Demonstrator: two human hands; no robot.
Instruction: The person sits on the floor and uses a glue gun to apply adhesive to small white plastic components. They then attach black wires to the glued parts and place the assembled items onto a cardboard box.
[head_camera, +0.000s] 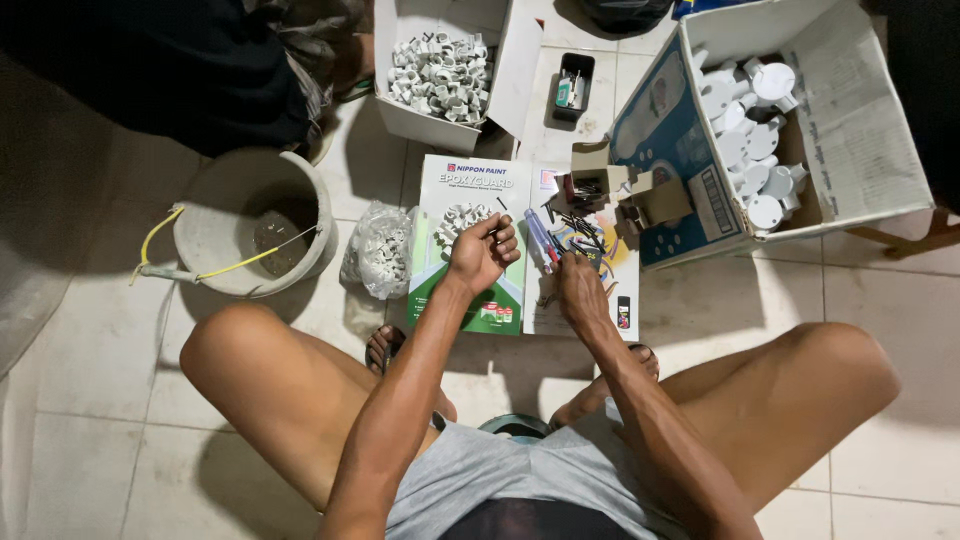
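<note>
Both hands grasp: left hand (483, 252) a white clip, right hand (580, 282) a dark screw, orientation unclear.

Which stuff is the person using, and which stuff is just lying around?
In use: left hand over the small pile of white clips; right hand at the dark screws.

Lying about: bucket, bag of clips, box of round white parts.

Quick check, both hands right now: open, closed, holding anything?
Left hand: curled closed around something small; what it is cannot be told.
Right hand: fingers bent down at the dark screws on the paper; grip cannot be told.
</note>
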